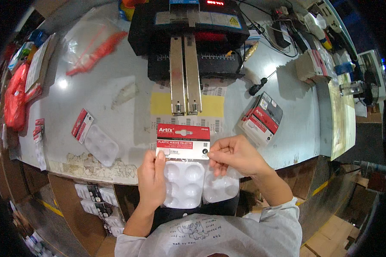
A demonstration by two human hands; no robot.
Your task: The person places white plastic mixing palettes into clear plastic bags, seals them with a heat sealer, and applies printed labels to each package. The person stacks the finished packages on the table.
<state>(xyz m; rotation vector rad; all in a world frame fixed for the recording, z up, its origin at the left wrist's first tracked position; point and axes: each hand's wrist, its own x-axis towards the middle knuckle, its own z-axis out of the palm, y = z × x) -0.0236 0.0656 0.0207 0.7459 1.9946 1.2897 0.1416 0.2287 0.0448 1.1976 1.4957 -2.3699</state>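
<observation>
In front of my body hangs a white plastic mixing palette (pixel 183 186) with round wells, in a clear bag. A red, black and white header card (pixel 183 141) covers the bag's top. My left hand (pixel 152 182) grips the card's lower left corner, thumb on its face. At the card's lower right corner my right hand (pixel 238 156) has thumb and forefinger pinched together. Below that hand is a second bagged palette (pixel 221 187), its top hidden behind the card and the fingers. Just beyond the card end the two metal arms (pixel 184 73) of a black machine (pixel 152 30).
A palette with its card (pixel 101 145) lies on the left of the table. To the right is a stack of header cards (pixel 261 120), with a screwdriver (pixel 258 88) behind it. Clear bags (pixel 90 43) lie far left. Open cartons (pixel 75 205) stand below the front edge.
</observation>
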